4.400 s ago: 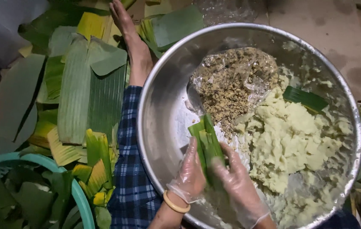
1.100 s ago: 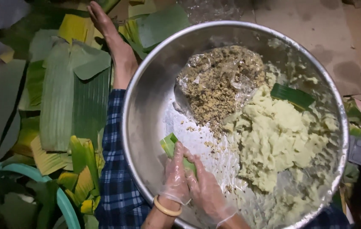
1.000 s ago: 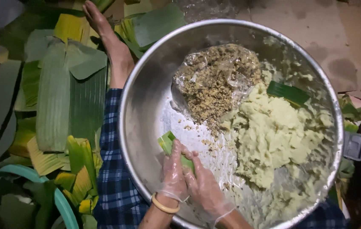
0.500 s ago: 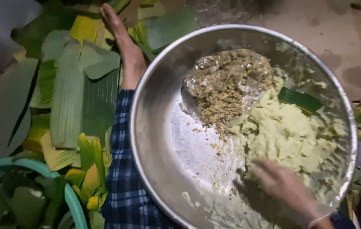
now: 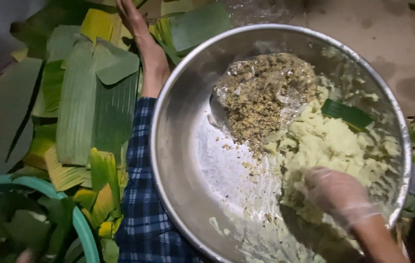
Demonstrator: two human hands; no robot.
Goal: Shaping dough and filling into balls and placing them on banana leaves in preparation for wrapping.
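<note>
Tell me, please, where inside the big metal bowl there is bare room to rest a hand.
The bare patch is the bowl's left floor, bordered by the left wall, the brown crumbly filling above and the pale mash to the right. The right half is crowded: mash, a leaf strip and the gloved right hand.

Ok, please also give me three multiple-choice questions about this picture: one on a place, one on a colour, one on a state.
1. Where in the bowl does the leaf strip lie? A on the mash B on bare metal C on the rim
2. What colour is the basin rim? A red B green C white
3. What is the right hand doing? A holding a leaf B resting on the floor C digging into the mash
Answers: 1 A, it rests on pale mash; 2 B, the rim is teal green; 3 C, gloved, it sinks into the mash.
</note>
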